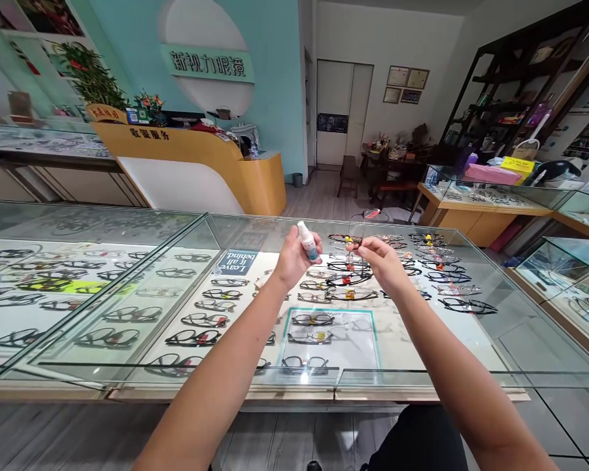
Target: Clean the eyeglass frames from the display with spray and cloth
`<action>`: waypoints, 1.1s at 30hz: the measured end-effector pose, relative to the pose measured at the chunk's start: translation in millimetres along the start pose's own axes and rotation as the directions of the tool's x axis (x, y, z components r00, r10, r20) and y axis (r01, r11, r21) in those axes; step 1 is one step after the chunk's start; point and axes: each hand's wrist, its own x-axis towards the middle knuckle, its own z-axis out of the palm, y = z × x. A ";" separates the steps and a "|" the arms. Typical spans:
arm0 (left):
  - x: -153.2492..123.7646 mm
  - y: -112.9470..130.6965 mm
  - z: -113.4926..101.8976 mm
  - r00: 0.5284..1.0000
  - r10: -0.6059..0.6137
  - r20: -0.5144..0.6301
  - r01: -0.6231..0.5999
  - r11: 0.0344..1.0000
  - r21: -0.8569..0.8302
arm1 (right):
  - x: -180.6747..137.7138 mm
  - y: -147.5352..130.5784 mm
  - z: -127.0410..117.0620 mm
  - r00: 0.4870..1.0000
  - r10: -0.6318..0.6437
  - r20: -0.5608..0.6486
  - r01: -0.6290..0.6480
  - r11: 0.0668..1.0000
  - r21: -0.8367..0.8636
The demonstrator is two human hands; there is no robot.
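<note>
My left hand (293,256) is closed round a small white spray bottle (308,242), tilted, with its nozzle end up and a blue-green patch on its label. To the right, my right hand (377,254) pinches a thin-framed pair of eyeglasses (357,229) between thumb and fingers. A red tag shows on one of its lenses. Both hands are above the glass top of a display case (421,343), and the bottle and the eyeglasses are apart. Under the glass lie rows of eyeglasses (312,319), several with coloured tags.
Another glass case (44,275) adjoins on the left. Behind it stands a curved wooden counter (262,173) with plants. A low stool (348,175) and a cluttered table are at the back. More glass cases (485,196) line the right side, with a pink box (495,173) on top.
</note>
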 end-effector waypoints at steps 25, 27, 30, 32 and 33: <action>-10.7 -14.4 20.2 0.977 0.202 -0.063 -0.144 0.851 0.505 | -7.8 19.4 19.7 0.984 0.098 0.150 -0.088 0.993 -0.072; -10.9 -13.4 20.6 0.978 0.204 -0.052 -0.153 0.857 0.492 | -7.8 18.9 19.5 0.983 0.102 0.151 -0.092 0.993 -0.068; -11.3 -11.3 21.5 0.977 0.204 -0.054 -0.158 0.877 0.454 | -6.9 16.4 18.2 0.986 0.096 0.140 -0.092 0.995 -0.038; -11.9 -10.1 21.7 0.976 0.209 -0.054 -0.163 0.878 0.449 | -5.6 13.5 16.7 0.989 0.091 0.115 -0.092 0.996 -0.004; -12.4 -9.7 21.7 0.976 0.213 -0.047 -0.168 0.871 0.461 | -4.8 12.0 15.8 0.991 0.092 0.099 -0.095 0.995 0.021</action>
